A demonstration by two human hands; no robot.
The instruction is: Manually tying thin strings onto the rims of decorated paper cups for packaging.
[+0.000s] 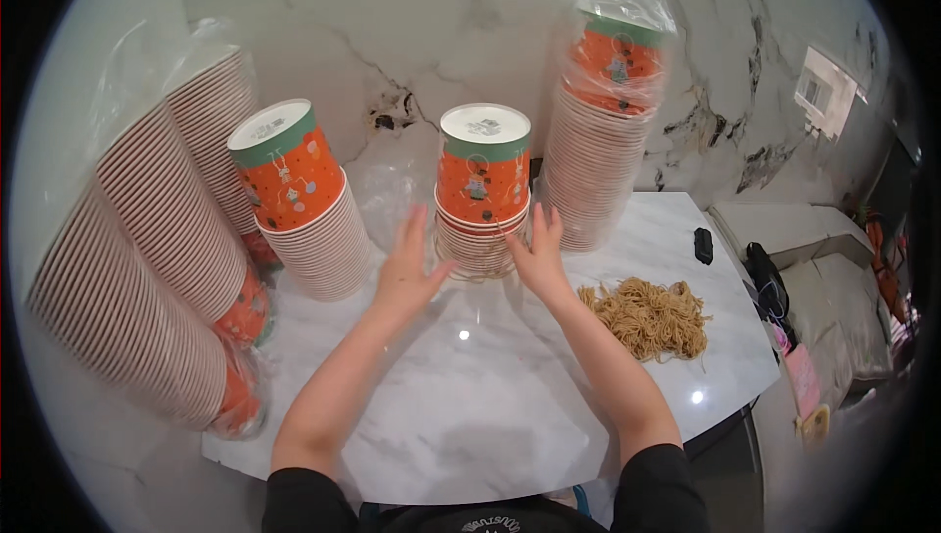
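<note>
A short upside-down stack of paper cups (483,180), orange with a green band and white base, stands in the middle between my hands. Thin tan strands, like rubber bands, lie around its lower part; one runs up by my right thumb. My left hand (407,268) is just left of the stack, fingers stretched and thumb apart, holding nothing visible. On the other side, my right hand (539,256) has spread fingers, its thumb at the stack's rims; whether it touches the strand is unclear. A heap of tan rubber bands (647,319) lies beyond my right forearm.
Another upside-down cup stack (294,190) leans at the left. Tall plastic-wrapped cup stacks (127,307) line the left side, and a wrapped stack (598,141) rises behind right. A small black object (703,246) sits near the right edge of the marble table (470,406).
</note>
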